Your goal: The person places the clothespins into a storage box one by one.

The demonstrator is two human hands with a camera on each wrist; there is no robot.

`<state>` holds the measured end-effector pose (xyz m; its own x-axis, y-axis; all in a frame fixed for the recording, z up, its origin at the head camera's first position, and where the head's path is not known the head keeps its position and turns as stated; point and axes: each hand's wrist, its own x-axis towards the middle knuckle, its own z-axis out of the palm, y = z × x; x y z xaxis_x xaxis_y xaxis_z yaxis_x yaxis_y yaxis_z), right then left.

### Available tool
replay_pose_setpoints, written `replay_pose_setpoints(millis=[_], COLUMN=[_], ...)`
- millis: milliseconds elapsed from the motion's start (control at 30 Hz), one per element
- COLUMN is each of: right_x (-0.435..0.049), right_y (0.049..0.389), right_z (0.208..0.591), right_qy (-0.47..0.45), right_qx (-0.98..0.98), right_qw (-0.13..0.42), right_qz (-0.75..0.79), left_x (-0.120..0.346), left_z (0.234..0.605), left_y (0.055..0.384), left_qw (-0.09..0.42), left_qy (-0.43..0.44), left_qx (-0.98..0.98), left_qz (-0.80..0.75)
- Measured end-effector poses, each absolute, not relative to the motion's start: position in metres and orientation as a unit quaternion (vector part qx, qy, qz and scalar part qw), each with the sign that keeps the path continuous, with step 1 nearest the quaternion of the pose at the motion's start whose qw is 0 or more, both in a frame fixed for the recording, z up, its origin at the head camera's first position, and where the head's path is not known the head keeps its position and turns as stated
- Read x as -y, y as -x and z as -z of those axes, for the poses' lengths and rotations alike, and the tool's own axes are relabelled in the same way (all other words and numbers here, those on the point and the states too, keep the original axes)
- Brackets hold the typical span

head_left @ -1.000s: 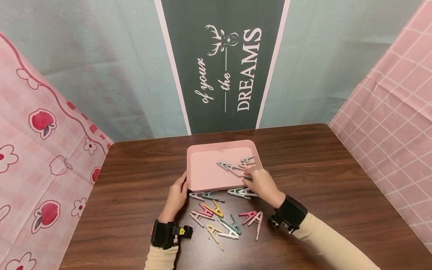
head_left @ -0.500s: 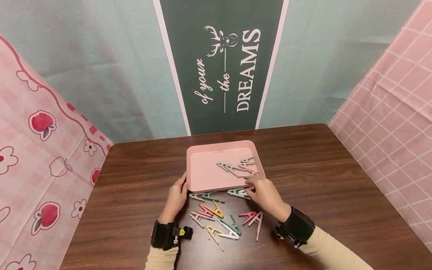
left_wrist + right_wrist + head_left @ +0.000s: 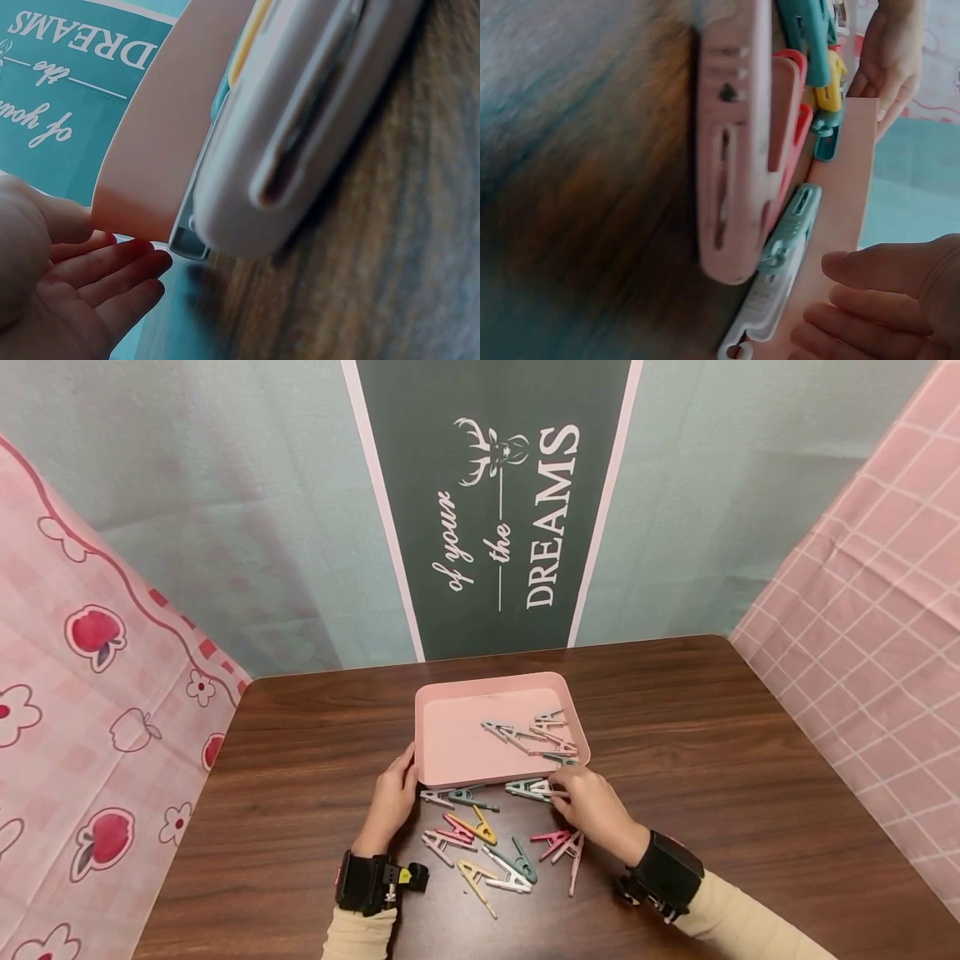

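A pink tray (image 3: pixel 457 768) holds several clothespins, with a dark green clothespin (image 3: pixel 559 761) lying at its near right corner. At the tray's left side my left hand (image 3: pixel 392 789) touches the corner with thumb and fingertips, its fingers fairly straight in the left wrist view. My right hand (image 3: pixel 596 806) is just outside the near right corner, fingers close to a white clothespin (image 3: pixel 542 788) that lies against a teal clothespin (image 3: pixel 525 789). In the right wrist view its thumb (image 3: pixel 840 264) and fingers are apart, with nothing between them.
Several clothespins lie before the tray, among them a yellow one (image 3: pixel 484 829), a pale yellow one (image 3: pixel 474 877), a green one (image 3: pixel 525 860) and a pink one (image 3: pixel 576 856). Dark wooden table (image 3: pixel 712 727) extends on both sides; a curtain (image 3: pixel 285 568) hangs behind.
My right hand has let go of the dark green clothespin inside the tray and moved back over the near rim to the white clothespin. My left hand has stayed at the tray.
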<state>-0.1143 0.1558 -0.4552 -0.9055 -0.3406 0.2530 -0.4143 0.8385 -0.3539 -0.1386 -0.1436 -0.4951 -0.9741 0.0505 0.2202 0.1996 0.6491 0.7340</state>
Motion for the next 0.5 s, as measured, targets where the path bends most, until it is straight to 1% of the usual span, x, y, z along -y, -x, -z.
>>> replay_pose_setpoints(millis=[100,233,333,500], right_x=[-0.158,-0.160,-0.162,-0.162], right_y=[0.115,0.117,0.117,0.118], right_z=[0.460,0.465,0.467,0.469], right_qy=[-0.202,-0.224,-0.233,-0.216], right_qx=[0.953,0.945,0.942,0.951], right_qw=[0.093,0.122,0.130,0.106], right_qz=[-0.205,-0.207,-0.204,-0.194], left_x=[0.143,0.143,0.143,0.143], left_z=[0.495,0.495,0.495,0.495], left_y=[0.139,0.139,0.139,0.140], left_qw=[0.093,0.094,0.093,0.091], left_qy=[0.071,0.072,0.070,0.068], left_qx=[0.904,0.904,0.904,0.903], left_qz=[0.412,0.411,0.412,0.414])
